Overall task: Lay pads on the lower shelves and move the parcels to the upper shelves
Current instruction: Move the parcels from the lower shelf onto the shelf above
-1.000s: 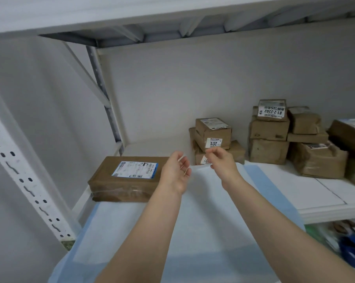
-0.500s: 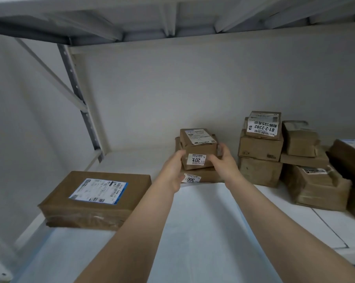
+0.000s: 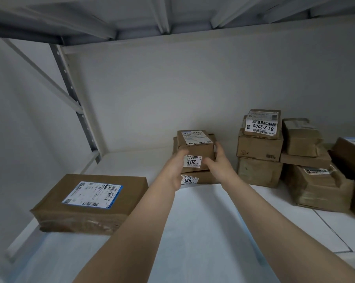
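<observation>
left forearm point(image 3: 135, 225) and right forearm point(image 3: 270, 217) are bare as far as they show. left grip point(image 3: 175, 170) and right grip point(image 3: 218, 162) are bare too, the left one blurred.

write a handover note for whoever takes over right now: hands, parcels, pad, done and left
Hands: left hand and right hand both grip the small parcel, which sits atop the 300-labelled parcel at the back of the shelf.
Done: a pad lies on this shelf.
Left: this parcel, the flat parcel at left and the stacks at right all need moving up.
</observation>
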